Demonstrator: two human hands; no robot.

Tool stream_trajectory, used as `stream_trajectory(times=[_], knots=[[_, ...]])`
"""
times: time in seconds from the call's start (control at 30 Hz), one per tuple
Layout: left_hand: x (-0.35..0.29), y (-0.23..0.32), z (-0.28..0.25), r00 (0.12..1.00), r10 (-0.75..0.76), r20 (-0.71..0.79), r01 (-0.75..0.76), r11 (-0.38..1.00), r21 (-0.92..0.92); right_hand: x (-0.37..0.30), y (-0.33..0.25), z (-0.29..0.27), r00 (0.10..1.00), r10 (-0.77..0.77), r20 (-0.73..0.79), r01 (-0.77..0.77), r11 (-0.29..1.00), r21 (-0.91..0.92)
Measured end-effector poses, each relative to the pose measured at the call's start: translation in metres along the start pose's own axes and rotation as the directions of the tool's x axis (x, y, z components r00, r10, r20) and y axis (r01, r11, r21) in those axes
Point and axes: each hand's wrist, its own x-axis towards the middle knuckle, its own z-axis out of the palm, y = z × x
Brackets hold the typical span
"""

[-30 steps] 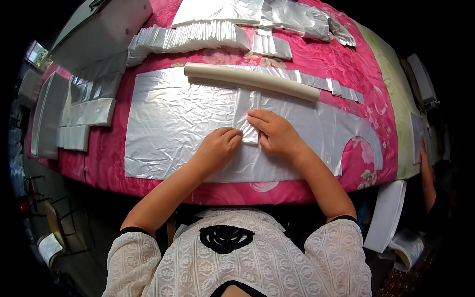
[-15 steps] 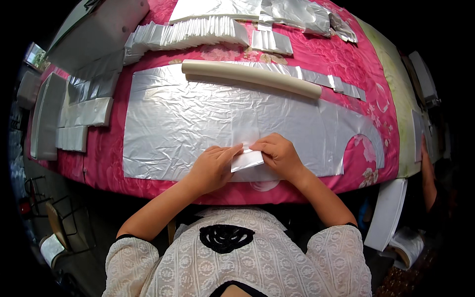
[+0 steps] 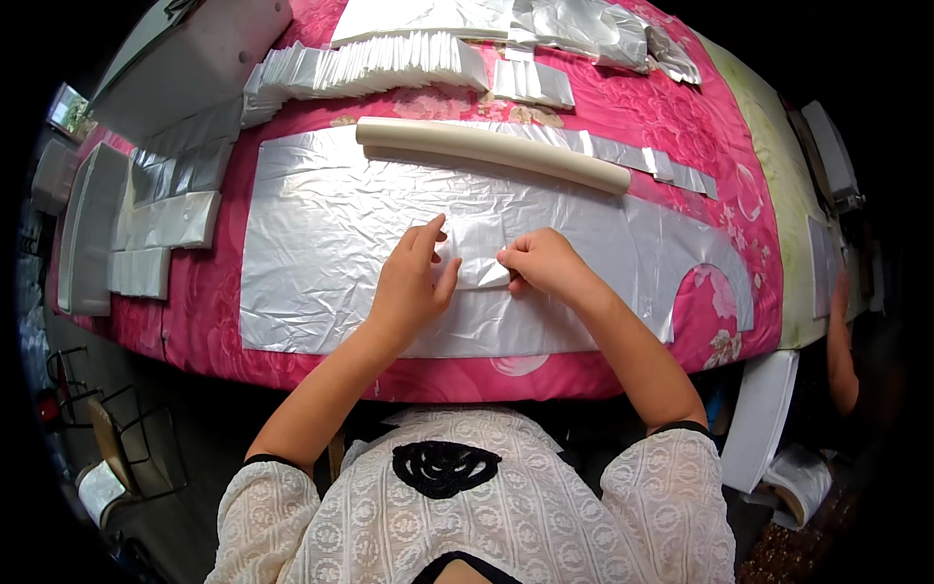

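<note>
A folded white plastic packet (image 3: pixel 479 265) lies flat near the middle of a large sheet of thin, shiny white plastic (image 3: pixel 311 224). The big sheet has a curved cut-out on its right side. My right hand (image 3: pixel 547 261) pinches the packet's lower right corner between thumb and fingertips and lifts it slightly. On the other side, my left hand (image 3: pixel 411 277) is open above the sheet, its fingers apart, thumb close to the packet's left edge. A long cream-coloured roller tube (image 3: pixel 491 154) rests across the sheet beyond both hands.
A long row of folded white packets (image 3: pixel 379 68) and a smaller bundle (image 3: pixel 533 84) stand at the back. Stacked packets (image 3: pixel 175 222) and a white box (image 3: pixel 89 229) are at left. Pink floral cloth (image 3: pixel 671 117) covers the table. Another person's arm (image 3: pixel 842 350) shows at far right.
Both hands have moved away from me with the packet, which now lies folded farther up the sheet. My left hand has let go and opened; the right still pinches the corner.
</note>
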Motion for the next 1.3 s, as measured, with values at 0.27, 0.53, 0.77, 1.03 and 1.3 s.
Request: stream_trajectory(times=[0.27,0.53,0.77,1.03,1.3], knots=[[0.000,0.008,0.029,0.922,0.315,0.226,-0.379,0.854,0.355,0.009,0.004,-0.003,0.997,0.052,0.060,-0.056,0.996,0.067],[0.006,-0.002,0.042,0.941,0.207,0.268,-0.308,0.852,0.423,0.000,-0.006,-0.002,0.996,0.077,0.040,-0.078,0.997,0.003],[0.004,-0.005,0.045,0.940,0.220,0.260,-0.314,0.857,0.409,-0.020,0.005,0.008,0.934,-0.307,-0.181,0.231,0.908,-0.350],[-0.024,-0.001,0.021,0.979,0.202,0.017,-0.203,0.978,0.046,-0.027,-0.011,0.011,0.782,-0.617,-0.088,0.386,0.590,-0.709],[-0.138,-0.012,-0.053,0.552,-0.509,0.661,0.834,0.320,-0.450,0.008,-0.002,0.085,0.723,-0.690,0.035,0.495,0.482,-0.723]])
